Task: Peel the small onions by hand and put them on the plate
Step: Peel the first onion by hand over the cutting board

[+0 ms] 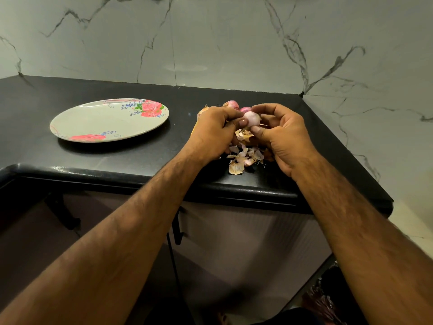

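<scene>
Holds a small onion [251, 118], pale and mostly bare of skin, between both hands just above the black counter [117, 158]. Pinches it from one side with the left hand [215, 134], thumb tip pressed against its lower left, fingers curled. Clasps it from the other side with the right hand [283, 134], forefinger arched over its top, thumb tucked beneath. Hovers over a loose heap of dry skins [241, 158] near the counter's front edge. Sits well to the right of the flowered plate [100, 120], which lies flat on the same counter. Partly hides two pink unpeeled onions [232, 104] just behind the knuckles, before the marble wall [210, 43].
</scene>
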